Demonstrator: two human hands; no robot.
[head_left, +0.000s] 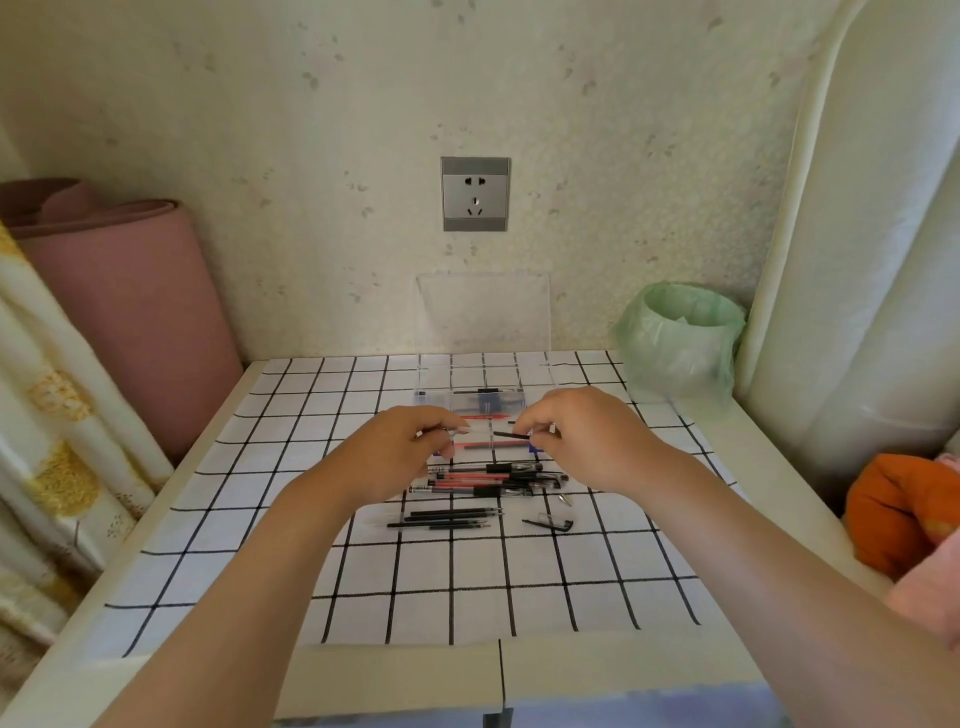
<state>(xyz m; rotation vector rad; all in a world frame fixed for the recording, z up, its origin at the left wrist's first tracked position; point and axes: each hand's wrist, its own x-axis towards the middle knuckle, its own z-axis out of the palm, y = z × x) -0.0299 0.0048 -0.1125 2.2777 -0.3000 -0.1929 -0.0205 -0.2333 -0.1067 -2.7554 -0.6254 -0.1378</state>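
My left hand (402, 447) pinches a clear pen barrel (467, 430) above the table. My right hand (582, 436) pinches a thin black refill (511, 435), whose end points toward the barrel's opening. Below them lie several gel pens (488, 480) in a loose pile, some with red ink. Nearer to me lie several black refills (447, 518), a pen cap (550, 522) and a small metal tip (565, 500). Behind my hands stands a clear plastic box (470, 400) with its lid (483, 312) propped open against the wall; pens lie inside it.
A white cloth with a black grid (415, 587) covers the small table. A bin lined with a green bag (680, 338) stands at the back right. A rolled pink mat (130, 312) leans at the left, and an orange cloth (893, 509) lies at the right.
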